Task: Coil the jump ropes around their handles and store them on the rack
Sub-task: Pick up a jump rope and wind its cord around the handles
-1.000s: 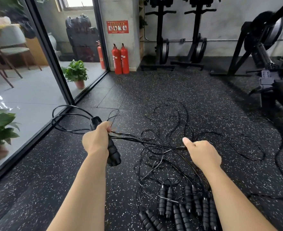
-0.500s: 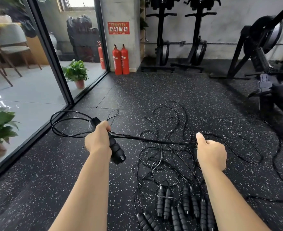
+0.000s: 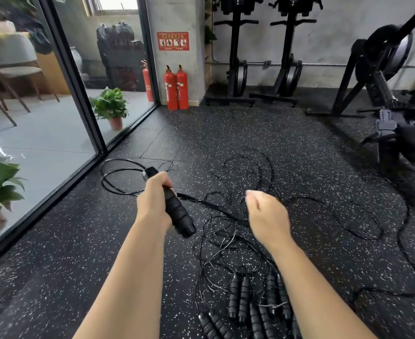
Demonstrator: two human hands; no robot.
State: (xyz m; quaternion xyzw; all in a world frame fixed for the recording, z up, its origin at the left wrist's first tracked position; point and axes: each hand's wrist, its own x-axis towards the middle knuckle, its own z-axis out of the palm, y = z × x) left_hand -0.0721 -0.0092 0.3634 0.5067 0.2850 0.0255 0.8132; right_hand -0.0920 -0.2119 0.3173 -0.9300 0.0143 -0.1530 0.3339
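My left hand (image 3: 154,201) grips a pair of black ribbed jump rope handles (image 3: 180,217), tilted with their lower end toward me. A thin black cord (image 3: 209,204) runs from the handles across to my right hand (image 3: 267,216), whose fingers are curled around it; the hand is blurred. A loop of the same cord (image 3: 118,172) hangs out to the left of the handles. Below lies a tangle of cords (image 3: 226,243) on the speckled floor, with several more handles (image 3: 250,307) lined up near my feet.
A glass wall (image 3: 55,143) runs along the left with potted plants (image 3: 110,106) behind it. Two red fire extinguishers (image 3: 176,88) stand at the pillar. Upright rowing machines (image 3: 262,69) line the back wall, and another machine (image 3: 397,118) stands at right.
My right hand has swung left, closer to the left hand, bringing the cord with it. The handles have tilted further toward me and the taut stretch of cord has shortened.
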